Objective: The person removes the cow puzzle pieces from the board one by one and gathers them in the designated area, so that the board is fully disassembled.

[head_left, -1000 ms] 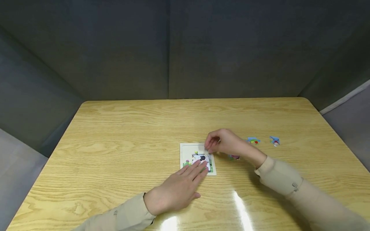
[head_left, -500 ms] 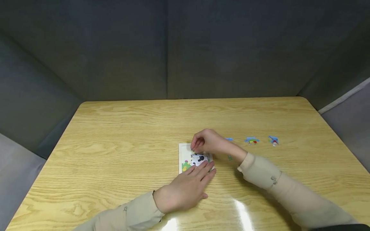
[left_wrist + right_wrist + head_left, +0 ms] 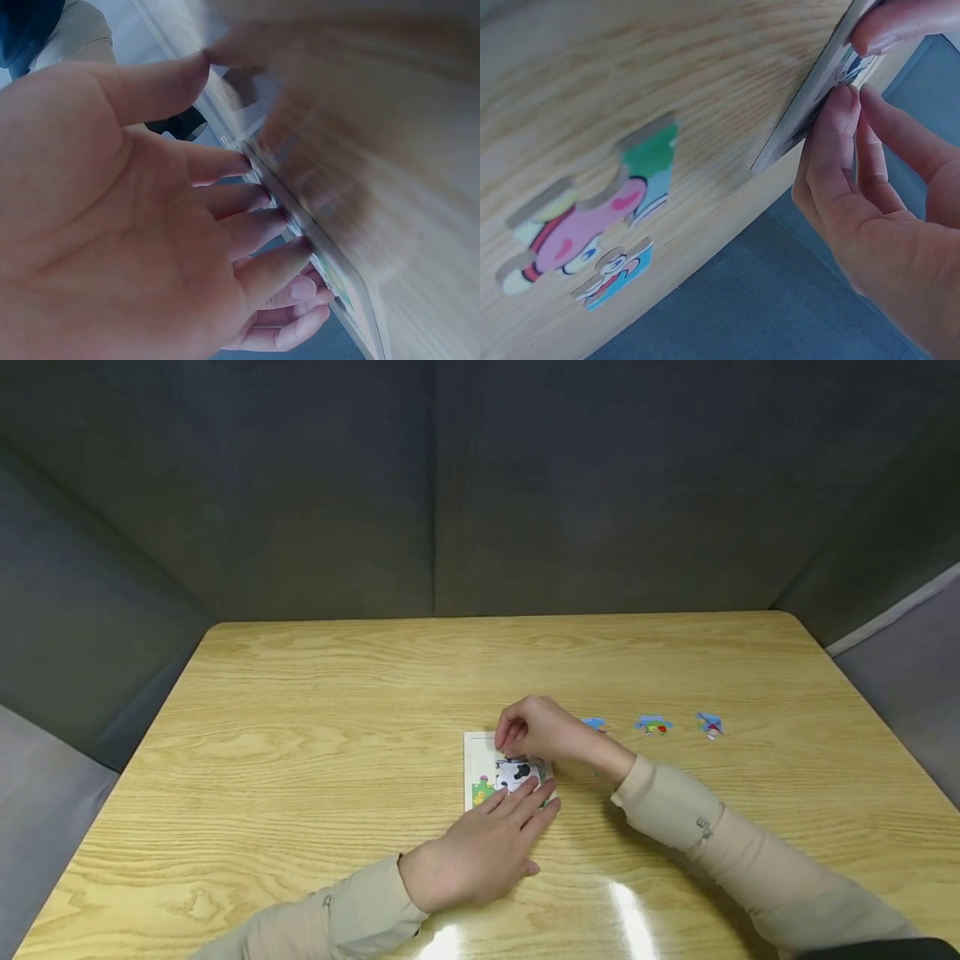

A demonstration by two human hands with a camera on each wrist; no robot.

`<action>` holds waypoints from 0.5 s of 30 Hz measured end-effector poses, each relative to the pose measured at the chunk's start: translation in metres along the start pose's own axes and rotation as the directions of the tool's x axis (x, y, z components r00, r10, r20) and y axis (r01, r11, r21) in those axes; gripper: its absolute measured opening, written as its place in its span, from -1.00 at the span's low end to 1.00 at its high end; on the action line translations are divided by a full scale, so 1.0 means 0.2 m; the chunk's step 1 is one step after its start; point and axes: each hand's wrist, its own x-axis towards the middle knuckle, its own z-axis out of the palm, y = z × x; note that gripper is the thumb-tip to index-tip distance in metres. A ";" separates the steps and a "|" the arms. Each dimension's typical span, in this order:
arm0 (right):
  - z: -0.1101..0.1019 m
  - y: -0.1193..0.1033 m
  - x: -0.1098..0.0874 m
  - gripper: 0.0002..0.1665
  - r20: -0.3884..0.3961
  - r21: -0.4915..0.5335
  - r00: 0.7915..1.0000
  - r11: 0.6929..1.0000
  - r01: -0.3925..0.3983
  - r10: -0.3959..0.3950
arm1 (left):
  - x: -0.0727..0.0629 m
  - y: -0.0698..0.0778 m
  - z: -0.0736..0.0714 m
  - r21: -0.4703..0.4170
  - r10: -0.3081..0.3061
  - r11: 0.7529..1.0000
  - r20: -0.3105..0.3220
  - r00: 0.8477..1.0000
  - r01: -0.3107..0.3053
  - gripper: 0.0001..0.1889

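Now the left hand rests straight fingers on the puzzle tray; the right hand bunches its fingertips there, whether pinching a piece cannot be told.

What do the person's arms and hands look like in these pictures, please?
The right sleeve is long and beige with a small dark mark, too small to read. The left sleeve is also beige, bearing a tiny mark. The left hand and right hand show no gloves.
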 end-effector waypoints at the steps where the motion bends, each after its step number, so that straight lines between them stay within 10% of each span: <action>1: 0.00 0.00 0.00 -0.85 0.000 -0.004 1.000 1.000 0.001 -0.001 | 0.00 0.00 0.00 -0.002 -0.001 1.000 0.003 1.000 0.001 -0.28; 15: 0.00 0.02 0.01 -0.84 0.026 0.051 1.000 0.999 -0.001 -0.001 | 0.01 -0.01 0.01 -0.014 -0.003 1.000 0.033 0.999 0.004 -0.28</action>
